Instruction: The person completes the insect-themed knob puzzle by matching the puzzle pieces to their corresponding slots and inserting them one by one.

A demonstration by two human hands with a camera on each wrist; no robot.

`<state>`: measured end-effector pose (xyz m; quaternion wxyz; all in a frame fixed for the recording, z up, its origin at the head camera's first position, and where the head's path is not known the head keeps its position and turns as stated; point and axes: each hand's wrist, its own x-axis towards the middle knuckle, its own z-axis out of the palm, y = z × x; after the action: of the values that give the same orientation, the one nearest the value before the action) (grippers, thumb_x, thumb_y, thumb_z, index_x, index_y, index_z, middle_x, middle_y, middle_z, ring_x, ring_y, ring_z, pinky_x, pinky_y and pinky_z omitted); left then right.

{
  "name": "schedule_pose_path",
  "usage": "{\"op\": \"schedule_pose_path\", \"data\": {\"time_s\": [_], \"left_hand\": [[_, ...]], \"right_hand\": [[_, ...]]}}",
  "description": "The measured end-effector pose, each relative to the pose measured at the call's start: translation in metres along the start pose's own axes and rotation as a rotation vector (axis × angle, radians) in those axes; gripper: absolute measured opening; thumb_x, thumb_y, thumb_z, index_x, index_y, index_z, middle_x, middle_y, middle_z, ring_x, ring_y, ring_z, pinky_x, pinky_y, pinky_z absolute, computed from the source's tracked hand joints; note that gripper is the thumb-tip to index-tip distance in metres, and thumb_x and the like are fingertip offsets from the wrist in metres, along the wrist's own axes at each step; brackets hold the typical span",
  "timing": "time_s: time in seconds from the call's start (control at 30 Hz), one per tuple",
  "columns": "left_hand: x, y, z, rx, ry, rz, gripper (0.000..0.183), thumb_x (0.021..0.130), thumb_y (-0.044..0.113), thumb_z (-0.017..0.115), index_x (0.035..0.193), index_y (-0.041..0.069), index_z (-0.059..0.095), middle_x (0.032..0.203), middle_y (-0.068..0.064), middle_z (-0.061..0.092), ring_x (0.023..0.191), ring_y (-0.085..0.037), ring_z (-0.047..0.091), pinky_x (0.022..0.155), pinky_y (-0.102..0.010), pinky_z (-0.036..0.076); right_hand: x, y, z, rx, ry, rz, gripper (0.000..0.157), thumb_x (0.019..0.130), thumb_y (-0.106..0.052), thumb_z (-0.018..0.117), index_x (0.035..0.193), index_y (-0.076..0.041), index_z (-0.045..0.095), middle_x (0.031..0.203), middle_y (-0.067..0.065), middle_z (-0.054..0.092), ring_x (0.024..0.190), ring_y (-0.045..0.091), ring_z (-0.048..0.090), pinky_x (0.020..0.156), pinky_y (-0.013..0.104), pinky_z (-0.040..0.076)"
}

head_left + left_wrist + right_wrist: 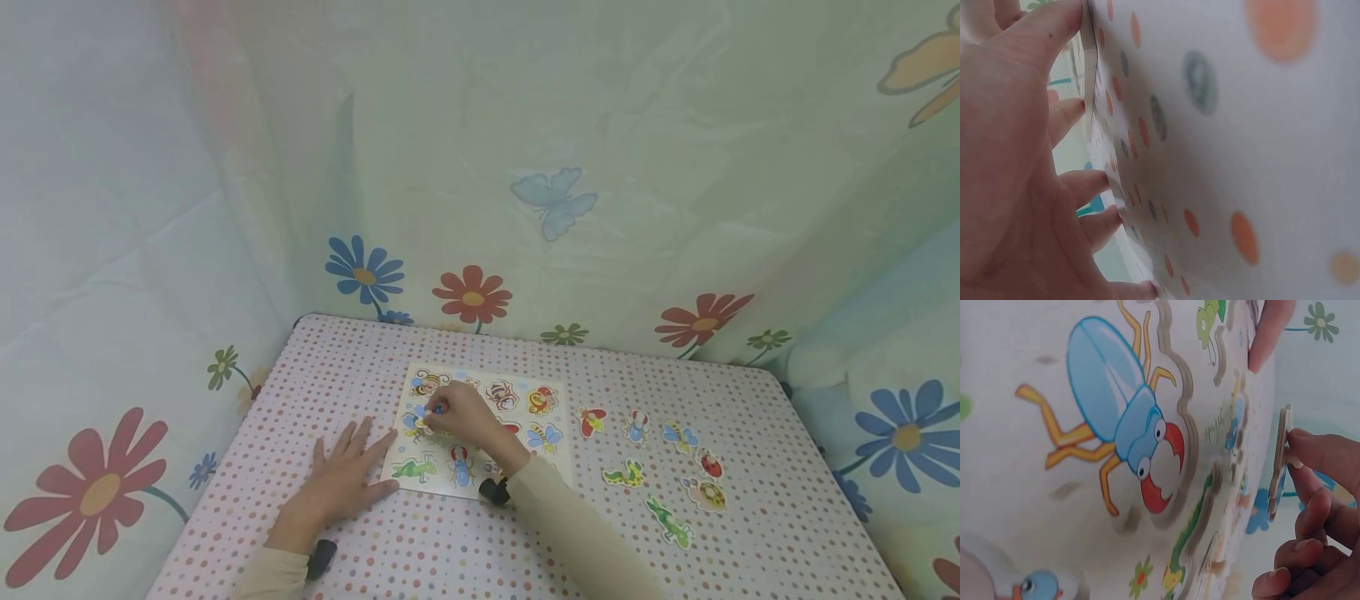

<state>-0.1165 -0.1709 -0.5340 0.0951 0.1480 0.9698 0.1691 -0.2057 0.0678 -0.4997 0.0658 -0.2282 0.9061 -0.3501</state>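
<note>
A puzzle board [564, 467] with printed insects and shallow recesses lies on the dotted table. Between thumb and forefinger, my right hand [472, 414] pinches a thin wooden puzzle piece [1282, 462] above the board's left part. That piece is edge-on in the right wrist view, so most of its picture is hidden; some blue shows. My left hand [341, 479] rests with spread fingers at the board's left side, thumb at its lower left corner. Fingertips touch the dotted surface in the left wrist view. A blue beetle picture [1110, 381] fills much of the right wrist view.
Right of the board lie several loose pieces, among them a red-winged bug [592, 421], a blue beetle piece [637, 427], a caterpillar [624, 474], a ladybug [710, 464] and a green grasshopper [669, 523]. A flowered curtain [450, 208] hangs behind the table [375, 550].
</note>
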Motion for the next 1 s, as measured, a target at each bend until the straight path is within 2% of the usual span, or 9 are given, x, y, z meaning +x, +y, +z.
{"op": "schedule_pose_path", "data": {"time_s": [0.5, 1.0], "left_hand": [[0.001, 0.0, 0.0, 0.007, -0.004, -0.003, 0.079, 0.091, 0.063, 0.061, 0.157, 0.029, 0.035, 0.165, -0.017, 0.017, 0.149, -0.044, 0.011, 0.107, -0.078, 0.0], [0.001, 0.0, 0.0, 0.005, 0.001, 0.004, 0.078, 0.092, 0.061, 0.061, 0.157, 0.028, 0.035, 0.165, -0.017, 0.016, 0.149, -0.043, 0.011, 0.107, -0.079, 0.001]], "right_hand": [[0.011, -0.001, 0.02, -0.037, -0.046, 0.022, 0.008, 0.085, -0.017, 0.079, 0.088, -0.012, 0.073, 0.077, -0.006, 0.054, 0.066, 0.007, 0.048, 0.055, 0.021, 0.042], [0.01, -0.005, 0.025, -0.022, -0.067, 0.069, 0.01, 0.087, -0.018, 0.079, 0.091, -0.011, 0.074, 0.074, -0.006, 0.055, 0.059, 0.006, 0.048, 0.049, 0.019, 0.041]]}}
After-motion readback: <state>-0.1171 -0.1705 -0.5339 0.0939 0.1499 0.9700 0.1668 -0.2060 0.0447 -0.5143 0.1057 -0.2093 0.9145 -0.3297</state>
